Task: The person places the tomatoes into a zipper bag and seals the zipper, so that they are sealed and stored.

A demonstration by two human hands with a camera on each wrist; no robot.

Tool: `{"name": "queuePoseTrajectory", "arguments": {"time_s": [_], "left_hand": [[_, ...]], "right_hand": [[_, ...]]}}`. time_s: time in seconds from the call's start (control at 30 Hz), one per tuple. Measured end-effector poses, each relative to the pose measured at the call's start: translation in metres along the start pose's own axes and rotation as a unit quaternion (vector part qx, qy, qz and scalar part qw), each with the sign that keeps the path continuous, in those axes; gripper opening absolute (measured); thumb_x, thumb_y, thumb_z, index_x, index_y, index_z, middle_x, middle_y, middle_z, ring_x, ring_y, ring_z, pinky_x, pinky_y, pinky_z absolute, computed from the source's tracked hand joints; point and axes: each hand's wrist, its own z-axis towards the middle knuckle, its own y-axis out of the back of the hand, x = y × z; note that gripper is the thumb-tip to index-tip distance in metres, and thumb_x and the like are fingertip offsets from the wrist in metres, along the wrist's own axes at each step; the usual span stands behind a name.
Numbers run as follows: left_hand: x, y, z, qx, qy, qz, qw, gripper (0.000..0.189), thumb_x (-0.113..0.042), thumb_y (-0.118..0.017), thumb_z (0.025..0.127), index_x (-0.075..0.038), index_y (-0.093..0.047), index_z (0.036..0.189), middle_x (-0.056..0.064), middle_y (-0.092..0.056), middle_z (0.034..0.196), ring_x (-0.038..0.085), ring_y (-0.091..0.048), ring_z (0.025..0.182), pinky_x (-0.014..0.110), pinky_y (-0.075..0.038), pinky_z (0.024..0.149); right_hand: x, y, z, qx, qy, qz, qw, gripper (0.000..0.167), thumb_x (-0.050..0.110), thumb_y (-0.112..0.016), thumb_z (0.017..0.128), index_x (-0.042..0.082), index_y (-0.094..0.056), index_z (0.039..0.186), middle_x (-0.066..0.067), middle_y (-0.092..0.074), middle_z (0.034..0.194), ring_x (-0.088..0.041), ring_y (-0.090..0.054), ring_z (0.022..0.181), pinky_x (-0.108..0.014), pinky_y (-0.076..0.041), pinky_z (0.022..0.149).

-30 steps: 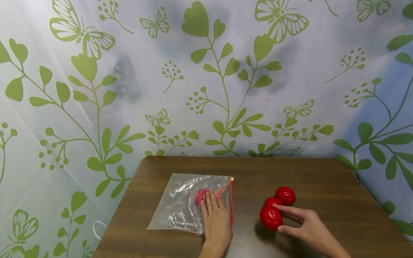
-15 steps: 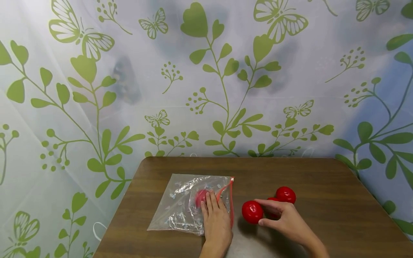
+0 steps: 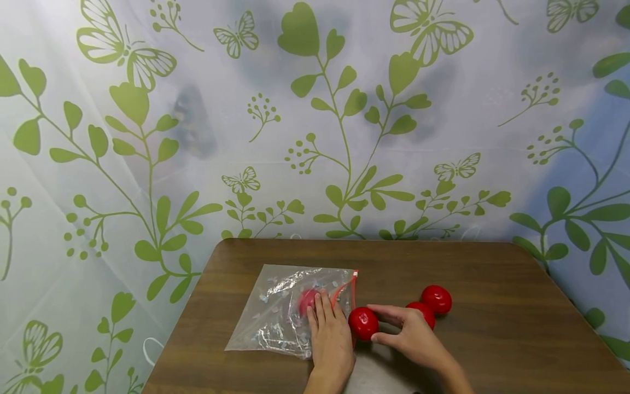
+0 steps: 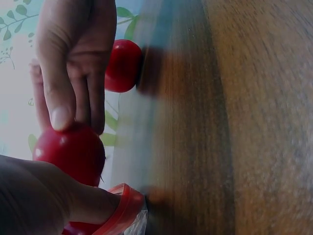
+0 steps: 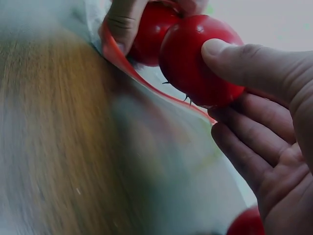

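Note:
My right hand (image 3: 415, 334) pinches a glossy red tomato (image 3: 363, 323) between thumb and fingers, right at the mouth of a clear zip bag (image 3: 253, 328). Dark sepal tips show on this tomato (image 5: 195, 68) in the right wrist view. My left hand (image 3: 331, 339) lies over the bag's right part, fingers across the top film. Its thumb (image 5: 122, 27) hooks over the red zip edge (image 5: 156, 90) and holds the mouth apart. Inside the bag another tomato (image 3: 306, 302) shows through the film beside the left fingertips.
Two more tomatoes sit close together on the brown table (image 3: 492, 284), one farther back (image 3: 437, 299) and one (image 3: 424, 313) partly behind my right hand. A white zip slider (image 3: 355, 273) marks the bag's far corner. A leaf-patterned curtain (image 3: 315, 137) hangs behind the table.
My right hand has carried its tomato leftward from beside the other two tomatoes to the bag's mouth. The left hand and the bag have stayed in place.

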Motion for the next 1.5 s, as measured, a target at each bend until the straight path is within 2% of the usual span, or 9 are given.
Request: {"name": "queuePoseTrajectory", "arguments": {"time_s": [0.27,0.67,1.03,1.13,1.23,1.3,1.43,1.5], "left_hand": [[0.001,0.002,0.001,0.003,-0.002,0.003,1.0,0.089,-0.013,-0.099,0.069,0.004,-0.06,0.147,0.029,-0.045,0.168,0.044,-0.043,0.159,0.062,-0.035,0.129],[0.001,0.002,0.003,0.0,-0.001,0.011,0.9999,0.093,-0.013,-0.1,0.067,0.004,-0.059,0.149,0.028,-0.045,0.168,0.044,-0.043,0.159,0.061,-0.035,0.129],[0.001,0.003,0.004,0.017,-0.005,0.019,0.9997,0.085,-0.017,-0.097,0.076,0.002,-0.06,0.15,0.027,-0.041,0.171,0.043,-0.038,0.162,0.061,-0.032,0.131],[0.0,0.004,0.004,0.015,-0.008,0.024,0.9996,0.083,-0.018,-0.095,0.078,0.002,-0.06,0.151,0.027,-0.041,0.171,0.042,-0.038,0.162,0.061,-0.033,0.131],[0.001,0.003,0.003,0.012,-0.012,0.032,0.9993,0.084,-0.022,-0.096,0.078,0.001,-0.061,0.151,0.026,-0.042,0.171,0.042,-0.039,0.162,0.061,-0.033,0.13],[0.001,0.003,0.003,0.011,-0.015,0.035,0.9992,0.083,-0.022,-0.096,0.078,0.0,-0.061,0.15,0.026,-0.042,0.171,0.042,-0.04,0.161,0.061,-0.034,0.13],[0.001,0.005,0.002,0.014,-0.021,0.033,0.9991,0.079,-0.017,-0.093,0.08,0.001,-0.061,0.15,0.027,-0.041,0.171,0.043,-0.04,0.161,0.062,-0.034,0.13],[0.001,0.005,0.002,0.015,-0.024,0.029,0.9992,0.079,-0.014,-0.092,0.08,0.001,-0.06,0.15,0.028,-0.041,0.171,0.043,-0.04,0.161,0.062,-0.034,0.13]], "right_hand": [[-0.002,-0.007,0.008,0.0,-0.021,0.008,0.9998,0.06,0.031,-0.093,0.089,0.011,-0.072,0.142,-0.012,-0.073,0.144,-0.033,-0.074,0.129,-0.044,-0.061,0.104],[-0.006,-0.015,0.013,-0.01,-0.009,0.003,0.9999,0.06,0.026,-0.094,0.088,0.006,-0.073,0.141,-0.015,-0.075,0.14,-0.03,-0.075,0.125,-0.043,-0.062,0.102],[-0.01,-0.024,0.019,-0.008,-0.015,0.022,0.9996,0.061,0.028,-0.095,0.087,0.01,-0.073,0.142,-0.013,-0.075,0.141,-0.027,-0.076,0.125,-0.041,-0.062,0.102],[-0.01,-0.028,0.022,-0.008,-0.016,0.022,0.9996,0.062,0.028,-0.095,0.086,0.011,-0.073,0.141,-0.011,-0.075,0.141,-0.023,-0.075,0.125,-0.036,-0.062,0.104],[-0.01,-0.033,0.024,-0.013,-0.01,-0.004,0.9999,0.061,0.029,-0.096,0.085,0.014,-0.075,0.14,-0.006,-0.076,0.14,-0.019,-0.074,0.126,-0.026,-0.059,0.104],[-0.01,-0.038,0.025,-0.02,0.001,-0.033,0.9993,0.06,0.029,-0.097,0.084,0.016,-0.076,0.138,-0.004,-0.077,0.139,-0.018,-0.074,0.126,-0.025,-0.057,0.105],[-0.009,-0.048,0.029,-0.032,0.024,-0.089,0.9952,0.056,0.028,-0.097,0.084,0.018,-0.079,0.135,0.001,-0.078,0.135,-0.017,-0.074,0.125,-0.032,-0.058,0.108],[-0.007,-0.053,0.031,-0.033,0.031,-0.1,0.994,0.054,0.027,-0.096,0.085,0.017,-0.079,0.135,0.002,-0.079,0.134,-0.017,-0.074,0.124,-0.037,-0.058,0.11]]}}
